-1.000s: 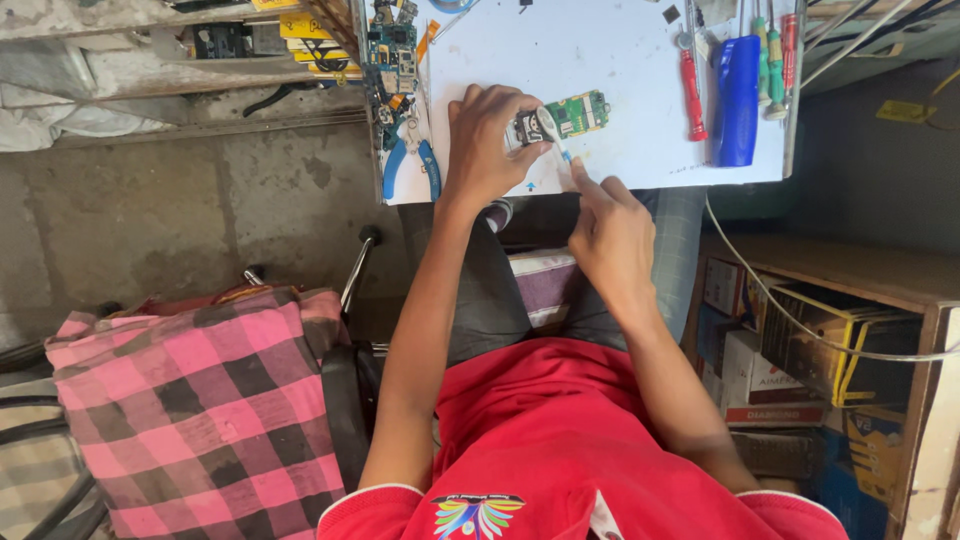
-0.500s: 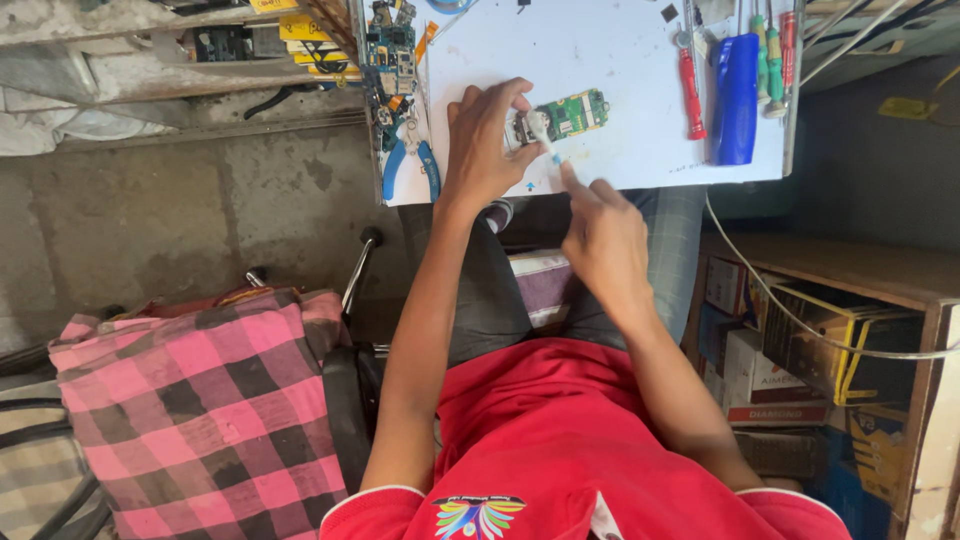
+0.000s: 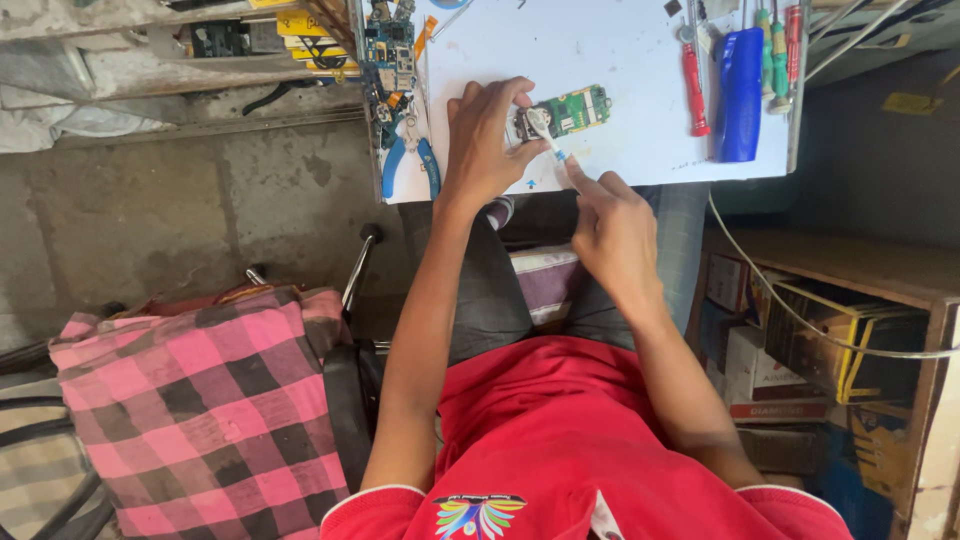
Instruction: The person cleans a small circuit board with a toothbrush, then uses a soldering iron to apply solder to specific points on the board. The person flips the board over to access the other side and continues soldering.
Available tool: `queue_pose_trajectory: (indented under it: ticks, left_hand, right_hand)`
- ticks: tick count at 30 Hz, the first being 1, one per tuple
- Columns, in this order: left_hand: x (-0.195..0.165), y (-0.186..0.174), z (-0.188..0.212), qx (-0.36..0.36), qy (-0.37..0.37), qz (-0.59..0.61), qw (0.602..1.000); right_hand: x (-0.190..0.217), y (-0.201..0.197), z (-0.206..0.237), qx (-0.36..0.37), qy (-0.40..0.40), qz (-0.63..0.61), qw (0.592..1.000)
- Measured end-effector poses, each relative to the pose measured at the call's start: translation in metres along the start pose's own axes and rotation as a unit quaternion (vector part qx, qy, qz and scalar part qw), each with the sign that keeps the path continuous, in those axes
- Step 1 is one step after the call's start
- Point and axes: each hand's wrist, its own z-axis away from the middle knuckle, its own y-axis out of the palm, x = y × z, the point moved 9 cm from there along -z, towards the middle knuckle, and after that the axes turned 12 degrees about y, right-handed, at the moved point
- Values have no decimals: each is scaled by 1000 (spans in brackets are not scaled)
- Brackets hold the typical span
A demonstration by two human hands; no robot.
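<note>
Now the left hand [image 3: 485, 140] lies flat over the near end of a small green circuit board [image 3: 568, 110] on the white work mat [image 3: 600, 50], its fingers spread and pressing the board down rather than curled around it. The right hand [image 3: 610, 230] pinches the handle of a white toothbrush [image 3: 548, 138], fingers closed narrowly on it, with the bristle head resting on the left part of the board just beside the left thumb. Compared with a second ago, the board sits at much the same spot on the mat and the left hand has kept its hold, while the right hand has drawn slightly back toward the body and the brush head has shifted along the board; this reads as one stroke in a scrubbing motion, so the cleaning looks under way, not finished. Along the far right of the mat lie a red-handled screwdriver [image 3: 693, 80], a blue tool case [image 3: 740, 90] and more screwdrivers, well apart from the hands. At the mat's left edge rest blue-handled pliers [image 3: 410, 160] and another bare circuit board [image 3: 390, 55]. A pink checked cloth [image 3: 200, 400] covers a seat beside the person.
</note>
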Motion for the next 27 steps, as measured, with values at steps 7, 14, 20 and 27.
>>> queue_pose_trajectory:
  ticks: [7,14,20,27]
  left_hand:
    - [-4,-1,0,4,-2,3,1000]
    - [-12,-7,-4,6,15,-17,1000]
    - [-11,-7,-5,15,11,-7,1000]
    - [-10,-7,-4,7,10,-10,1000]
  right_hand:
    - [-18,-13,-17,-40,38,16,998]
    - [-20,0,15,-2,35,-47,998]
    - [-24,-1,8,-27,33,-17,999]
    - [-14,7,-4,-22,32,0,999]
